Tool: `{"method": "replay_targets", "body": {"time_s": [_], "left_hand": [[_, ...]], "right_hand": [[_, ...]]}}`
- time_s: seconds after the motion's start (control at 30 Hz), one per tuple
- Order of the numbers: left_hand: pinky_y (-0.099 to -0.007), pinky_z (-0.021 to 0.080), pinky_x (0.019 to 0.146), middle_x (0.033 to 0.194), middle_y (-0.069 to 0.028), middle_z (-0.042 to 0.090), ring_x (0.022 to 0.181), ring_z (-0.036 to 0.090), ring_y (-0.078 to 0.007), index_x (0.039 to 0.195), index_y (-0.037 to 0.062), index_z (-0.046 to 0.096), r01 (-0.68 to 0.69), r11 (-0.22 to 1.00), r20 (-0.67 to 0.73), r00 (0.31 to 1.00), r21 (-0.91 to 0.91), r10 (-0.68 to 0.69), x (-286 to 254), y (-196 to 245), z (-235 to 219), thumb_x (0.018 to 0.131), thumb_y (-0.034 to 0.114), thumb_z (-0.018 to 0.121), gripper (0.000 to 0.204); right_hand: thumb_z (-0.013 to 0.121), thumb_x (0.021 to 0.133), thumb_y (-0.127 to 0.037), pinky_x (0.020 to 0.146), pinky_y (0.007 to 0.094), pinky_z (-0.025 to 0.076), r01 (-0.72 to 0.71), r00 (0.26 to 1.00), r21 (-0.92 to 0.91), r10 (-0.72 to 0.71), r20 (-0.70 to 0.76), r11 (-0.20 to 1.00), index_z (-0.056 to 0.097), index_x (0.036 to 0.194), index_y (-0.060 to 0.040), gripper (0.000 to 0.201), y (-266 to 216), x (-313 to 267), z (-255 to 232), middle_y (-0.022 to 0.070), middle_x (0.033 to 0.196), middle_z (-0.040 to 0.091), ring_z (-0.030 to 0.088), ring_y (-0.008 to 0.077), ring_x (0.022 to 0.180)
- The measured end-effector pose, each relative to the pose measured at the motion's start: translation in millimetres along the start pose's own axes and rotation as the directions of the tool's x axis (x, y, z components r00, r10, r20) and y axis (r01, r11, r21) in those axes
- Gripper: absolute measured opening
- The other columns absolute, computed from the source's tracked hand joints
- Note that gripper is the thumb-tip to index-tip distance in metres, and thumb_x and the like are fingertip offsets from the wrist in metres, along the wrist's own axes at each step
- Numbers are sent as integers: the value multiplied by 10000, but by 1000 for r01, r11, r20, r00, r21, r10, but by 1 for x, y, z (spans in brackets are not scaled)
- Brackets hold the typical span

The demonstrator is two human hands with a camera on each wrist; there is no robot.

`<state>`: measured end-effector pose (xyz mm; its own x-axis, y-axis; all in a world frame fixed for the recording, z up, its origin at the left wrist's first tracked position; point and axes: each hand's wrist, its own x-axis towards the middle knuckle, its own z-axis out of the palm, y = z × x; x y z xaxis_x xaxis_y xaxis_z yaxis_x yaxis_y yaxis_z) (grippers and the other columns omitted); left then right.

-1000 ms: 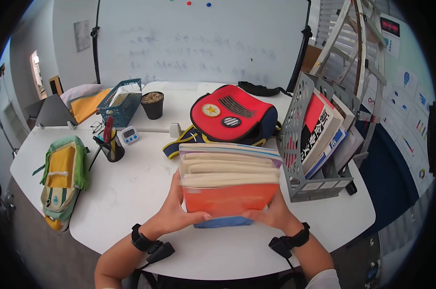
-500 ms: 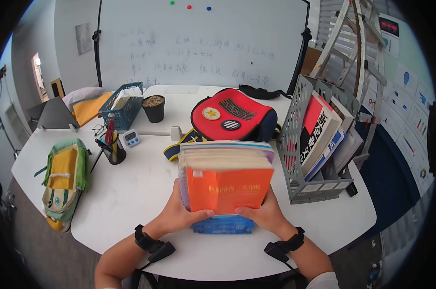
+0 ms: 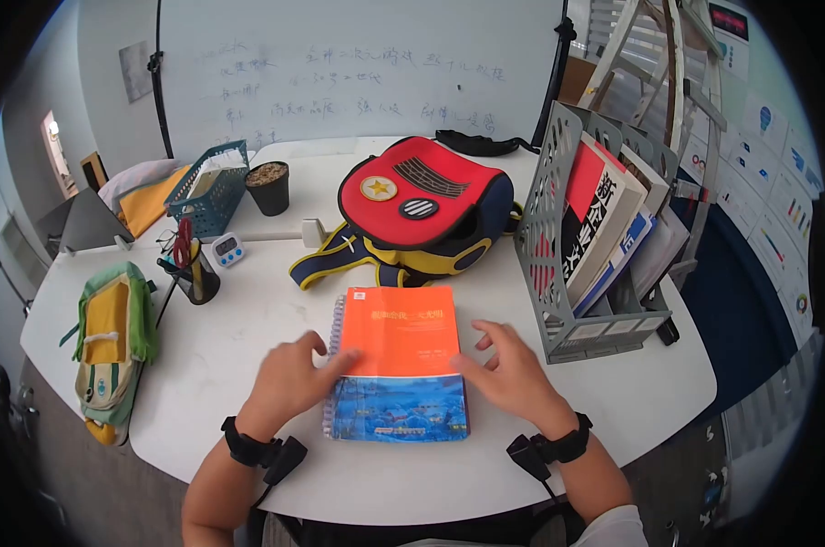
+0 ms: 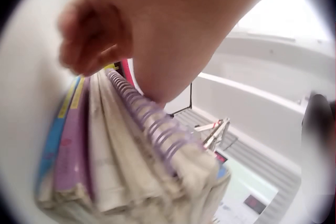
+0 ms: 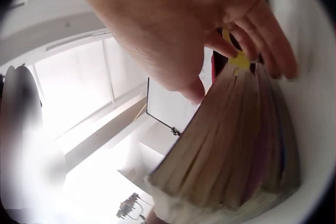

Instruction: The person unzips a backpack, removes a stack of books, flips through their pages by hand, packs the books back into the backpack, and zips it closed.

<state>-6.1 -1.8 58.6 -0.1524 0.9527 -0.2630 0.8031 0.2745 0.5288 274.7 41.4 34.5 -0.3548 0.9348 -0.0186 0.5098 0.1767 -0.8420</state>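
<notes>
The top book point(image 3: 399, 333) had a smooth paper cover with a slight sheen, and the lilac coil point(image 4: 137, 105) looked like smooth plastic or coated wire, while the page edges point(image 5: 205, 161) were matt, rough-looking paper. The red bag point(image 3: 453, 178) and the green backpack point(image 3: 107, 342) appeared to be matt cloth, the grey rack point(image 3: 604, 335) and the blue basket point(image 3: 221, 208) dull plastic. The white table point(image 3: 212, 365) was smooth, and the ladder point(image 3: 620, 52) looked metal.
</notes>
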Motion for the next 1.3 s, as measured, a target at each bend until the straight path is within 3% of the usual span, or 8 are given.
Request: {"method": "replay_targets", "body": {"time_s": [0.1, 0.2, 0.33, 0.53, 0.87, 1.1, 1.2, 1.3], "left_hand": [[-277, 465, 618, 727, -109, 632, 656, 583, -145, 838, -31, 629, -109, 992, -259, 962, -66, 88, -2, -3, 6, 869, 282, 671, 317], [-268, 471, 652, 764, -72, 636, 703, 585, -150, 860, 6, 638, -729, 638, -398, 677, -247, 619, -2, -11, 18, 830, 55, 685, 74], [-287, 496, 762, 889, -90, 661, 835, 617, -185, 918, 8, 676, -743, 627, -273, 669, -233, 691, -3, -2, 29, 865, 35, 631, 74], [-328, 484, 831, 932, -118, 672, 860, 616, -196, 980, -24, 674, -489, 662, -75, 831, -568, 551, -1, -2, 21, 1013, 292, 438, 396], [-356, 394, 1011, 1284, -149, 519, 1167, 504, -206, 1392, -41, 366, -414, 516, -50, 813, -750, 580, 9, -19, 21, 920, 695, 337, 875], [-333, 458, 965, 1275, -175, 536, 1136, 562, -218, 1385, -61, 356, -79, 425, 105, 914, -902, 391, -2, -8, -3, 958, 367, 523, 627], [-327, 476, 951, 1269, -182, 541, 1124, 576, -215, 1387, -67, 337, -143, 385, -10, 945, -912, 328, -8, -6, -4, 920, 267, 604, 633], [-324, 485, 942, 1270, -184, 541, 1122, 580, -210, 1396, -67, 316, -123, 379, 6, 946, -917, 323, -5, -19, -5, 894, 249, 650, 681]], "right_hand": [[718, 827, -387, 615, 272, 484, 166, 972, -106, -181, -152, 980, 592, 1174, 26, 554, 0, -1, -3, 98, 931, 577, 590, 148, 666], [723, 825, -365, 616, 273, 479, 192, 980, -28, -193, -48, 981, 605, 1155, 28, 527, 1, -2, -1, 96, 919, 582, 571, 149, 638], [717, 829, -331, 621, 277, 476, 218, 975, -92, -221, -18, 972, 617, 1151, 17, 485, -7, -7, 9, 85, 892, 577, 561, 146, 634], [698, 839, -289, 674, 312, 490, 422, 893, -166, -440, -96, 891, 591, 1181, 48, 492, -37, -17, 13, 108, 917, 569, 587, 211, 736], [618, 883, -220, 973, 420, 404, 810, 584, -86, -789, 188, 580, 535, 1247, 28, 448, -70, -17, 34, 223, 1353, 473, 486, 371, 1135], [621, 888, -207, 1000, 407, 394, 860, 506, -94, -811, 293, 502, 514, 1270, -2, 446, -73, -19, 51, 188, 1361, 485, 492, 330, 1162], [628, 894, -154, 950, 361, 433, 650, 667, 330, -722, 185, 685, 525, 1244, -6, 394, -56, -8, 25, 156, 1289, 535, 552, 259, 1089], [538, 954, -146, 755, 276, 518, 234, 967, 641, -241, -79, 731, 535, 1104, -16, 199, -26, 10, -2, 111, 1060, 618, 622, 135, 857]]}}
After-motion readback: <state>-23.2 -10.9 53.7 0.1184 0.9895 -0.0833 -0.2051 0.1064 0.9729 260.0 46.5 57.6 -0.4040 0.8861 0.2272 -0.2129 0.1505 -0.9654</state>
